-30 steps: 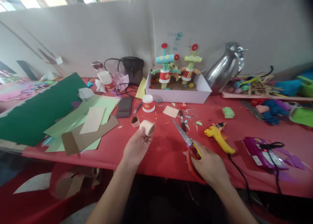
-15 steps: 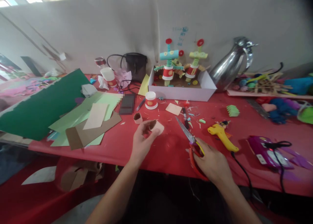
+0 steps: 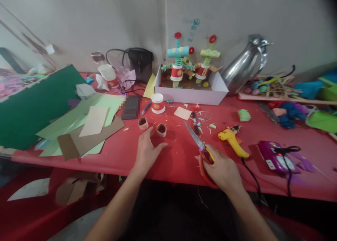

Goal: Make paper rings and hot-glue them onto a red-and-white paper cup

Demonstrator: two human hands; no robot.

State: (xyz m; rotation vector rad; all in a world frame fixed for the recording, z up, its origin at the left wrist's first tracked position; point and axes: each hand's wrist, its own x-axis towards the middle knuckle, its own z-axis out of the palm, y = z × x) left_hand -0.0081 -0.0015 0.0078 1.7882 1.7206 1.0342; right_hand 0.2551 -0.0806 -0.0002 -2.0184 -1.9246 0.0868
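Note:
My left hand (image 3: 149, 149) hovers over the red-covered table with thumb and fingers apart, holding nothing. Just beyond its fingertips a short pinkish cardboard tube (image 3: 161, 131) stands upright, its open end up. A second, similar tube (image 3: 143, 124) stands to the left of it. My right hand (image 3: 222, 167) is wrapped round the handles of a pair of scissors (image 3: 196, 137), whose blades point away and to the left. Behind the tubes stands a small red and white paper cup (image 3: 158, 103). A square of tan card (image 3: 182, 113) lies to the right of the cup.
A yellow glue gun (image 3: 234, 142) and a purple device (image 3: 277, 158) with cords lie on the right. Two paper-cup figures stand in a white box (image 3: 192, 94) at the back, beside a metal jug (image 3: 243, 65). Green sheets (image 3: 56, 135) and brown card (image 3: 88, 140) lie left.
My left hand has let go of the cardboard tube, which now stands on the table, and has drawn back slightly. My right hand still grips the scissors. The view has shifted a little.

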